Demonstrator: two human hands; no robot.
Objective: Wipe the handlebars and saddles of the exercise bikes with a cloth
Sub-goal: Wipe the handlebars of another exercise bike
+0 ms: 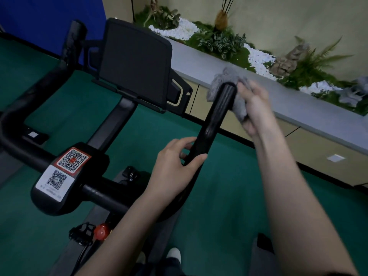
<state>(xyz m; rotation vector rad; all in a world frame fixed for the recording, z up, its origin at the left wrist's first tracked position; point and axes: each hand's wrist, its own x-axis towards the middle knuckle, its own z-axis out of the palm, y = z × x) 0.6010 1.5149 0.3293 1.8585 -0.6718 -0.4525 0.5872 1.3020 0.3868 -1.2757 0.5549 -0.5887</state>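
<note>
Green floor [229,196] spreads beneath the black handlebar [211,124], the fixed mark for all that follows. Beyond the handlebar's far end runs a long grey ledge [298,100] carrying plants and white pebbles. Left of the handlebar's right horn, on the centre post, stands a dark console screen [135,62], tilted back.

The left grip [175,166], the person's bare left hand, is clamped on the lower stretch of that right horn: the thumb lies over the top and the fingers curl round from the far side. The right grip [253,104], the bare right hand, is blurred at the horn's far tip and is closed on the grey cloth [225,78], pressing it against the tip's right side. The cloth bunches around and behind the rounded end of the horn, touching it.

On the handlebar's centre block sit two code labels, a red-bordered one [72,160] and, nearer the person, a white one [55,179]. Below the crossbar are a red knob [101,232] and, just left of it, a black pedal [81,233].
</note>
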